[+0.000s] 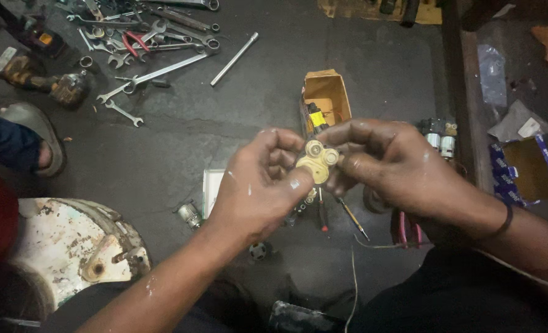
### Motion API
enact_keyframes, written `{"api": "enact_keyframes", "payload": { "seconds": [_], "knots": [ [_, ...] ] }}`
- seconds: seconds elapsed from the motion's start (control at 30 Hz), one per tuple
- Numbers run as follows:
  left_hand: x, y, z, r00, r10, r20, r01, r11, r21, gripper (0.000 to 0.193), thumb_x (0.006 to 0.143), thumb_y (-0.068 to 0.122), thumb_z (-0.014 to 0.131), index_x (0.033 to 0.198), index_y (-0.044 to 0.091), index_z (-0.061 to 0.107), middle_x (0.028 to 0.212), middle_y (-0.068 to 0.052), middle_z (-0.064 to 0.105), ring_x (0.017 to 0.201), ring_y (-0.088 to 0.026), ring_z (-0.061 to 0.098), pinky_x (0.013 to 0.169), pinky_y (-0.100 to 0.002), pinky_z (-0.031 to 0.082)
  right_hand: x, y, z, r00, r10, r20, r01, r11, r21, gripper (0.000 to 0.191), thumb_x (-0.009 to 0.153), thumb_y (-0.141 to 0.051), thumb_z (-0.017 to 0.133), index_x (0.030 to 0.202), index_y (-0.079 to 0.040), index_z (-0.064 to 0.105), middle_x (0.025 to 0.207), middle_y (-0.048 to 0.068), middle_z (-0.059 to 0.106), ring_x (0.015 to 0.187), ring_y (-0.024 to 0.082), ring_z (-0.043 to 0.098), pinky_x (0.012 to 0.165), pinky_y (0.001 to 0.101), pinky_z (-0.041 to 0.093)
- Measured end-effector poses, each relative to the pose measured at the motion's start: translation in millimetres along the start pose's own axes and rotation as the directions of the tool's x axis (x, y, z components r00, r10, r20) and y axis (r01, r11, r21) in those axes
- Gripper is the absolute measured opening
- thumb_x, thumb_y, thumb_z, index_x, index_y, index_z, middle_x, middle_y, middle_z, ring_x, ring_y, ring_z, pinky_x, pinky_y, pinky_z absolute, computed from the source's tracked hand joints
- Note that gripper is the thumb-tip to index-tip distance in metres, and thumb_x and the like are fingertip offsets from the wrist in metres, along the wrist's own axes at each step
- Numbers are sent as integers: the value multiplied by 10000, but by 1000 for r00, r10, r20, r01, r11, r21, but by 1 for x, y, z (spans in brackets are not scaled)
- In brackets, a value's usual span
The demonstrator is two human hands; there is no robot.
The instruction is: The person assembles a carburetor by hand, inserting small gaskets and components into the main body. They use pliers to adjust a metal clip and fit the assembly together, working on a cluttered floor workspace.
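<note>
Both hands meet at the middle of the head view around a small cream-yellow plastic gear assembly (317,161) with round gears on its face. My left hand (258,188) pinches it from the left with thumb and fingers. My right hand (394,166) grips it from the right, fingers curled over its top edge. A black band sits on my right wrist. The part is held above the dark floor, over a small screwdriver (353,220).
Several spanners and red-handled pliers (139,42) lie at top left beside a metal rod (234,59). An open yellow cardboard box (326,95) is behind the hands. A worn white metal cover (70,246) sits at lower left. Small motors (441,140), a sandalled foot (42,142).
</note>
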State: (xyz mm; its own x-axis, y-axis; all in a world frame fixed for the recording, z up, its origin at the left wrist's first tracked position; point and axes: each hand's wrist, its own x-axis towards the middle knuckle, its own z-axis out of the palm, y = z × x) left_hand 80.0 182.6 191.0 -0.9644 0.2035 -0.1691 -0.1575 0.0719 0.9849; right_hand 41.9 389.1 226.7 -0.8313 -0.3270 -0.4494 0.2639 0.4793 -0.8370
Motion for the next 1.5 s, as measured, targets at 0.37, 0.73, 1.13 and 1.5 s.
{"api": "enact_keyframes", "payload": {
  "seconds": [0.37, 0.73, 1.13, 1.5],
  "knots": [
    [-16, 20, 5, 1000, 0, -8, -2, 975, -223, 335, 918, 69, 711, 1212, -52, 604, 892, -113, 716, 686, -93, 655, 583, -221, 539, -17, -1, -4, 918, -386, 92, 391, 919, -54, 436, 922, -10, 626, 1355, 6, 582, 1090, 94, 749, 893, 29, 724, 728, 211, 634],
    [-29, 36, 5, 998, -19, -61, 4, 970, -242, 354, 901, 48, 714, 1223, -33, 588, 911, -103, 701, 695, -87, 658, 586, -218, 550, -32, -36, 6, 998, 57, 34, -53, 993, -104, 607, 850, -96, 665, 1436, -139, 515, 795, 72, 683, 448, 93, 527, 349, 247, 419],
    [-46, 62, -4, 997, -59, -40, 52, 984, -173, 380, 886, 56, 697, 1234, -36, 577, 923, -135, 728, 715, -110, 713, 589, -234, 585, -51, -51, 11, 998, -15, 65, 14, 1000, 22, 619, 845, -31, 598, 1453, -94, 499, 759, 91, 680, 399, 67, 513, 309, 230, 398],
    [-56, 67, -11, 998, -19, -52, 13, 993, -113, 426, 818, 23, 686, 1227, -30, 578, 942, -100, 699, 784, -121, 693, 658, -247, 596, -61, -45, 13, 995, -86, 47, 90, 991, -100, 567, 891, -56, 645, 1442, -127, 532, 846, 63, 683, 540, 84, 553, 429, 255, 481]
  ]
}}
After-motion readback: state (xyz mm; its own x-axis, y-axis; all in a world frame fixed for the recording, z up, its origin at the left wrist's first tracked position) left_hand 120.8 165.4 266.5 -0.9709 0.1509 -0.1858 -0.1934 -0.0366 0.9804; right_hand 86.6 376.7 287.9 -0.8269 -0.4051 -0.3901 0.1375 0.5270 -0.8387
